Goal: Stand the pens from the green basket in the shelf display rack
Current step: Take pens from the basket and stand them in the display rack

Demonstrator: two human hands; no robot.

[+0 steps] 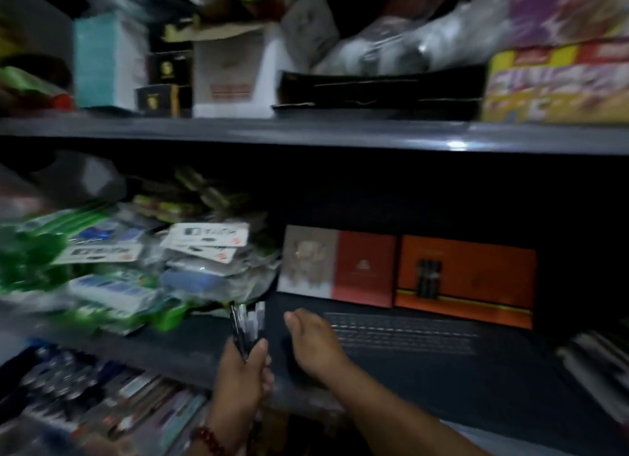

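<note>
Dim grey metal shelving (340,133) fills the view, blurred throughout. At the front edge of the middle shelf board (190,350), the left hand (243,380) is closed around a bundle of dark-barrelled pens with pale upper ends (247,326), held upright so that their tops rise above the fist. A string of dark red beads (209,437) circles that wrist. Just to the right, apart from the pens, the right hand (311,341) holds nothing; its fingers are loosely curled and it hangs low over the shelf, and I cannot tell whether it touches the surface.

Beyond the right hand, two flat boxes stand against the back of the shelf: a grey-and-red box (337,266) and, touching its right side, an orange box with a dark picture on its face (466,278). Left of the pens lies a heap of clear plastic packets with green, white and blue print (112,275). Below the middle shelf, at lower left, rows of pens and pencils in a display rack (102,394) show only as streaks. On the upper shelf stand a pale teal box (102,60), a white open carton (231,74), a long black tray (377,91) and a yellow printed box (558,81).
</note>
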